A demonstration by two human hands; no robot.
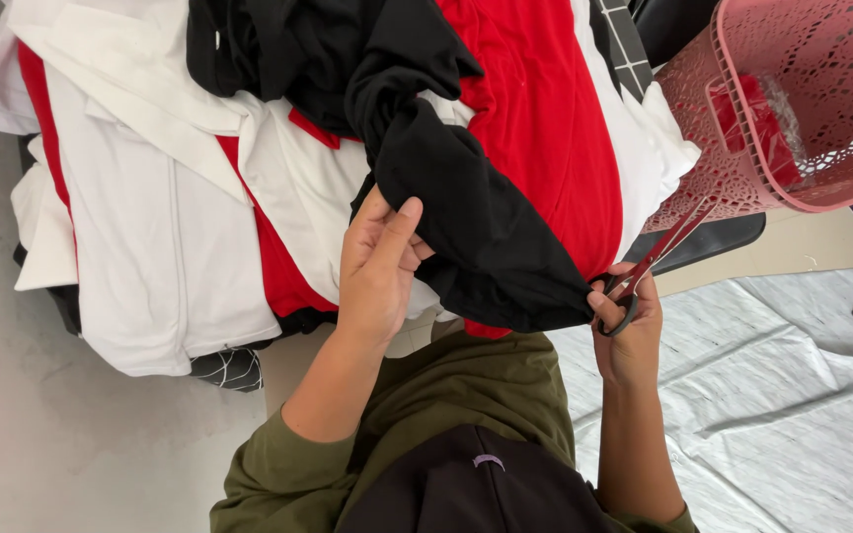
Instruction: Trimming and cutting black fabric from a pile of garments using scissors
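Two hands at frame centre, sharing one black garment (476, 212). Left hand (377, 266) pinching a fold, pulling the cloth taut. Right hand (629, 326) closed around red-handled scissors (659, 262), also gripping the hem, blades angled up-right. Beneath, a red and white clothes pile (199, 197); pink basket (802, 109) upper right.

A pile of white shirts (150, 227) and red cloth (545, 128) covers a table, with a checked cloth (227, 367) peeking from under its near edge. A pink plastic basket (742, 158) stands right of the pile; a grey sheet (772, 395) lies on the floor below the basket
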